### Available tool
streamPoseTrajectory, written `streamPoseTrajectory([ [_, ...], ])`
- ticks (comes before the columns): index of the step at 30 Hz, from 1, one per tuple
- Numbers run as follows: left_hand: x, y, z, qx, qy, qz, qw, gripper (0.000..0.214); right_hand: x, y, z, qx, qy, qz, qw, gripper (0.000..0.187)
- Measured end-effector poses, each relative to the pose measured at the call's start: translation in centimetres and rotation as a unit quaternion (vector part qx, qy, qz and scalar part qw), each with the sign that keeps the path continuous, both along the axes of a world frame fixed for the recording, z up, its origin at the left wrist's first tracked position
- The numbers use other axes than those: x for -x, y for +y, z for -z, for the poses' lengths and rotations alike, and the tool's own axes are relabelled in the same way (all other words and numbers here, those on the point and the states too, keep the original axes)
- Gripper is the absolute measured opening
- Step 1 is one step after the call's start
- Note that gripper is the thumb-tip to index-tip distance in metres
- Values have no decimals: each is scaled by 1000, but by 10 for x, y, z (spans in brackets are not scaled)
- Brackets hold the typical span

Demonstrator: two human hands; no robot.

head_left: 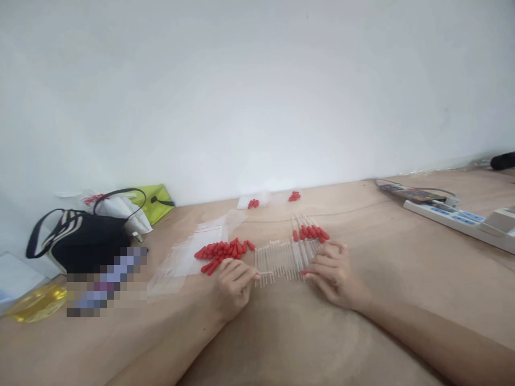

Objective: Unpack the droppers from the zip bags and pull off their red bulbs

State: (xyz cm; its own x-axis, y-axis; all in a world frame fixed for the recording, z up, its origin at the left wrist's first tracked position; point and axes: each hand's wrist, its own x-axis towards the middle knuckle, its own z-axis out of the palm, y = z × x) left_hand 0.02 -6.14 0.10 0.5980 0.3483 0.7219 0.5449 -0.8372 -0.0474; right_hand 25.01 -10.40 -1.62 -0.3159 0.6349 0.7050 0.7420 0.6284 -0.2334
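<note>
My left hand [235, 281] is closed, pinching one end of a thin clear glass dropper tube [266, 273] that points to the right. In a pinch of my right hand [333, 272] is a small red rubber bulb [304, 273], its tip showing past the fingertips. Between the hands lies a row of glass tubes [277, 257], side by side on the table. Just beyond my right hand are several droppers [311, 231] with red bulbs on their near ends. A pile of loose red bulbs [219, 250] sits beyond my left hand, some of it hidden by the fingers.
Clear plastic bags [181, 262] lie under and left of the pile. Two small groups of red bulbs [253, 203] are near the wall. A black bag [88, 241] and a green bag [159, 201] stand left. A phone [412, 194] and power strip [462, 220] are right.
</note>
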Motion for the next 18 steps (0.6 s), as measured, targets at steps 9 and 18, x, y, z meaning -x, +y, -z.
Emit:
streamPoseTrajectory([
  [9, 0, 14, 8, 77, -17, -46, 996, 34, -37, 22, -5, 137, 188, 192, 953, 24],
  [18, -13, 27, 12, 65, -25, -48, 996, 24, -40, 22, -9, 247, 90, 309, 914, 16],
])
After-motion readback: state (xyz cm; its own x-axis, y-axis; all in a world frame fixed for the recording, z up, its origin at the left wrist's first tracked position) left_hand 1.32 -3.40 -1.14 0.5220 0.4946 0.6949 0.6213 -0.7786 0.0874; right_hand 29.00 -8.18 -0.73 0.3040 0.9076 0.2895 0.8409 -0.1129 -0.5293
